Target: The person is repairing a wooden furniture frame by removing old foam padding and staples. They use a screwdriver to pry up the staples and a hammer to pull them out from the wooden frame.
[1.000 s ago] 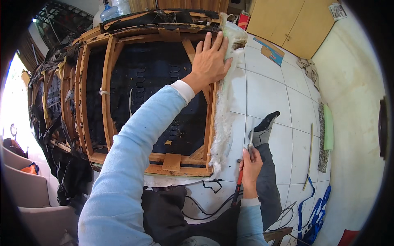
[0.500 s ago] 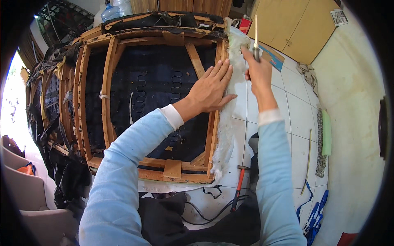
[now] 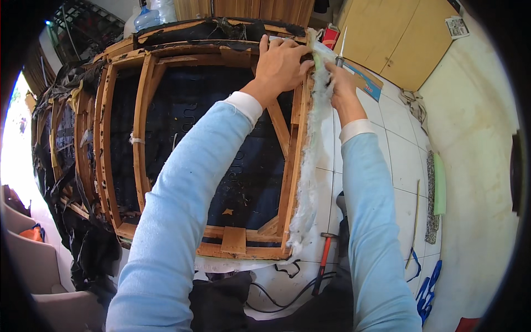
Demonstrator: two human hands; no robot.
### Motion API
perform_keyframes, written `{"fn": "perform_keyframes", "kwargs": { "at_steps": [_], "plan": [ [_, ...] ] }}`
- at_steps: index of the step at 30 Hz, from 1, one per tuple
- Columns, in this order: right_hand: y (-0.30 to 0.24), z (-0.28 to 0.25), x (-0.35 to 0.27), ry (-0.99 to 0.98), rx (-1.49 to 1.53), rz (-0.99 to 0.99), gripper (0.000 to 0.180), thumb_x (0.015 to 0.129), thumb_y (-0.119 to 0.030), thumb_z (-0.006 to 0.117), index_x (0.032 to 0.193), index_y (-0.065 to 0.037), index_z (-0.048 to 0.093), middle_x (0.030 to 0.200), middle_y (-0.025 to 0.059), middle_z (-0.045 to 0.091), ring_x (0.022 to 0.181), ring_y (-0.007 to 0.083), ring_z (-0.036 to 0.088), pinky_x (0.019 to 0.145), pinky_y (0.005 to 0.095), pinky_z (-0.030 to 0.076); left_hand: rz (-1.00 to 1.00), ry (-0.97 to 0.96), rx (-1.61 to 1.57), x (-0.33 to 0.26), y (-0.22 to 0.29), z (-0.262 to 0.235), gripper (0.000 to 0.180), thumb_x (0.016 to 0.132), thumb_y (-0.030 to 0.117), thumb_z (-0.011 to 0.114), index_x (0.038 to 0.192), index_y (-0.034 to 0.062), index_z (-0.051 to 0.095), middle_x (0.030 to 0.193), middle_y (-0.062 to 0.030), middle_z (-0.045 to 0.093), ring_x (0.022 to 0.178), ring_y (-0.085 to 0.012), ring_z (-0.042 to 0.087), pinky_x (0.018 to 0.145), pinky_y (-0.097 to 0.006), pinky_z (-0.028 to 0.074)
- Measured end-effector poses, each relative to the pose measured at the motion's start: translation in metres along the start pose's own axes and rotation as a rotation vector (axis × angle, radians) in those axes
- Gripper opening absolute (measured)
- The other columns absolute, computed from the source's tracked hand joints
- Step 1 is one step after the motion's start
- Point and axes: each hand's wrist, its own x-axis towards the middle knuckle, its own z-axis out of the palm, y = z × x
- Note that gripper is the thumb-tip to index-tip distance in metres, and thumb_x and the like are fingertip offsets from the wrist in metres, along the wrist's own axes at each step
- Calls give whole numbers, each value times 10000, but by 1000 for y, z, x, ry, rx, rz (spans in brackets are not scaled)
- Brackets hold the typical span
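Head view, looking down: a wooden furniture frame (image 3: 293,193) lies in front of the person, with dark fabric (image 3: 243,171) across its inside and white fibrous padding (image 3: 307,205) along its right edge. The left hand (image 3: 281,65) is at the frame's upper right corner, fingers bent over the wood and thumb reaching toward the padding; whether it pinches anything cannot be told. Just to its right, the right hand (image 3: 343,88) is curled around a slim tool (image 3: 344,44), its thin shaft pointing up, and its fingertips are against the padding. Both sleeves are light blue with white cuffs. A hammer (image 3: 324,259) with a red and black handle lies on the white tiled floor (image 3: 406,166), near the frame's lower right corner.
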Motion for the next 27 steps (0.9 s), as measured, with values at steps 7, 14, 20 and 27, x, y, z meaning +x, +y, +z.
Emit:
{"fn": "perform_keyframes", "kwargs": {
  "at_steps": [7,14,20,27],
  "plan": [
    [-51,16,-32,-241,-279,-32,345,881,-300,914,1017,-16,772,852,38,681,660,165,586,562,356,441,-144,-241,-54,24,-4,-14,470,934,585,724,1310,316,806,1376,-139,738,1320,-381,604,1121,-532,305],
    [-42,32,6,-7,-90,151,198,850,-132,867,940,1,751,787,79,678,636,196,610,574,373,447,-205,-263,19,34,0,-5,467,964,657,651,1322,402,808,1285,-151,780,1259,-443,646,1124,-562,311],
    [-9,3,9,72,-109,109,174,889,-139,829,900,10,739,792,104,692,644,200,636,566,383,464,-160,-119,-46,27,-3,4,380,1003,593,656,1207,347,861,1205,-108,804,1139,-405,672,1077,-532,329],
    [32,-84,-117,26,-449,-52,380,1002,-328,781,834,-5,672,653,47,615,512,143,559,475,339,414,-94,184,-138,6,2,11,246,1016,454,726,1097,278,877,1115,-40,789,1138,-326,642,1140,-501,281]
  ]
}}
